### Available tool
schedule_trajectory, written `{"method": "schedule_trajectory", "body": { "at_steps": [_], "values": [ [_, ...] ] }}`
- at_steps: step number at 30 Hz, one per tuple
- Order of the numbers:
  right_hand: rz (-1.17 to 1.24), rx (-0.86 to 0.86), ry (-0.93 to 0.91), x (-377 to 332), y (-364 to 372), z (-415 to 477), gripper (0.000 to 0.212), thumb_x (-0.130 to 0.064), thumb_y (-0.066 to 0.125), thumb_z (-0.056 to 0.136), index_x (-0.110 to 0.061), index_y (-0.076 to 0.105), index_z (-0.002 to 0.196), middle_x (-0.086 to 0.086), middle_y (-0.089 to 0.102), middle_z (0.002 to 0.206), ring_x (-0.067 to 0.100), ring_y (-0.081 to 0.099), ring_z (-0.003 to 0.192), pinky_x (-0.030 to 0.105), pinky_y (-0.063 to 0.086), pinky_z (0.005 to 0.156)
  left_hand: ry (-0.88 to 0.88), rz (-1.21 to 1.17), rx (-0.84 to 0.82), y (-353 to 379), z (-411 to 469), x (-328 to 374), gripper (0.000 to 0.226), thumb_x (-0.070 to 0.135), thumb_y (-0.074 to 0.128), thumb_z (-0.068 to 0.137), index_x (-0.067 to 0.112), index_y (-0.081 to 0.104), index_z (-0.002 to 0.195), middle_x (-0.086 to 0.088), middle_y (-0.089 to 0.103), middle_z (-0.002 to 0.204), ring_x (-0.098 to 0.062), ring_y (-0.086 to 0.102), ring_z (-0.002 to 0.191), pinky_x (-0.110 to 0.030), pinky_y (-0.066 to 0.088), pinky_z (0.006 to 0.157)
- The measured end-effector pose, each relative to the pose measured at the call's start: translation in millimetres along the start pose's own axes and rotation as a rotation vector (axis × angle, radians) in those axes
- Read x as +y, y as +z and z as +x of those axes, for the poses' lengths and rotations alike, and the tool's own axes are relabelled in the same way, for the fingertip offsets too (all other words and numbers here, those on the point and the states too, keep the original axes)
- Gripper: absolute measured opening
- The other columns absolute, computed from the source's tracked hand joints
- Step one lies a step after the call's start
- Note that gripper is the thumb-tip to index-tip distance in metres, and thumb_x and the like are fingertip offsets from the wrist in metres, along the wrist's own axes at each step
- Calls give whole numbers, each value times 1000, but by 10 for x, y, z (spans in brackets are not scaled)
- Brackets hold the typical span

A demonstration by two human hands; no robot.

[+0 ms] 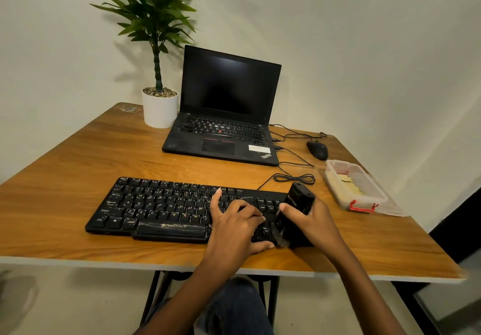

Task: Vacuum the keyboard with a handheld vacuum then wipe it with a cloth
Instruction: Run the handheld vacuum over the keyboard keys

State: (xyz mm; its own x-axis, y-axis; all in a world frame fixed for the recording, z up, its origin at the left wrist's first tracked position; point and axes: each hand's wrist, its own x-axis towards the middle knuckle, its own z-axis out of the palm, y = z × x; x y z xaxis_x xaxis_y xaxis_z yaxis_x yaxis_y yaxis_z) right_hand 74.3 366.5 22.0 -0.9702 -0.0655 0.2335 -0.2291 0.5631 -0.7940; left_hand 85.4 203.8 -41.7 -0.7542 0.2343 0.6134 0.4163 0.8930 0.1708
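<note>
keyboard [166,209] | left hand [234,220] rests on keys | right hand [309,220] grips vacuum [295,217]

Office desk: laptop [223,111], mouse [317,150], potted plant [159,74].

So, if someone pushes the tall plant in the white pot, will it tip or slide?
It would probably tip rather than slide if pushed high: the plant rises far above its narrow white pot. Pebbles top the pot, so the base may be heavy.
</note>
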Motion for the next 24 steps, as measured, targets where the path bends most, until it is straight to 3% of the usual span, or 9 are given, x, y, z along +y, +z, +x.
{"method": "schedule_trajectory", "body": {
  "at_steps": [8, 13, 18, 24],
  "values": [
    [-75, 92, -118, -12, 109, 67, 18, -27, 68, 81, -21, 53, 90, -9, 59, 72, -1, 57, 67, 13, 42, 55, 5, 2, -12, -1, -2, -8, 48, 69, 72, 55, 33, 75, 86, 20, 65, 87, -8, 62, 92, -53, 4, 108],
    [63, -23, 38, 74, -40, 66, 17, -23, 67, 82, -12, 57, 90, 7, 64, 86, 19, 63, 83, 30, 50, 69, 0, 5, -25, 2, 4, -10, 48, 71, 70, 57, 33, 74, 87, 21, 65, 88, -8, 61, 93, -54, 5, 108],
    [-58, 86, -69, -21, 61, 131, 15, -27, 66, 82, -26, 51, 85, -7, 60, 76, 2, 58, 70, 15, 43, 58, 3, 3, -7, -2, 3, -6, 47, 70, 70, 56, 33, 75, 85, 20, 66, 87, -8, 62, 91, -53, 4, 108],
    [8, 17, -24, 6, 105, 0, 13, -25, 67, 81, -23, 55, 87, -7, 61, 77, 3, 59, 73, 19, 43, 62, 2, 18, -11, -6, 7, -3, 48, 69, 71, 54, 31, 75, 84, 19, 66, 86, -9, 63, 94, -53, 2, 107]
  ]
}}
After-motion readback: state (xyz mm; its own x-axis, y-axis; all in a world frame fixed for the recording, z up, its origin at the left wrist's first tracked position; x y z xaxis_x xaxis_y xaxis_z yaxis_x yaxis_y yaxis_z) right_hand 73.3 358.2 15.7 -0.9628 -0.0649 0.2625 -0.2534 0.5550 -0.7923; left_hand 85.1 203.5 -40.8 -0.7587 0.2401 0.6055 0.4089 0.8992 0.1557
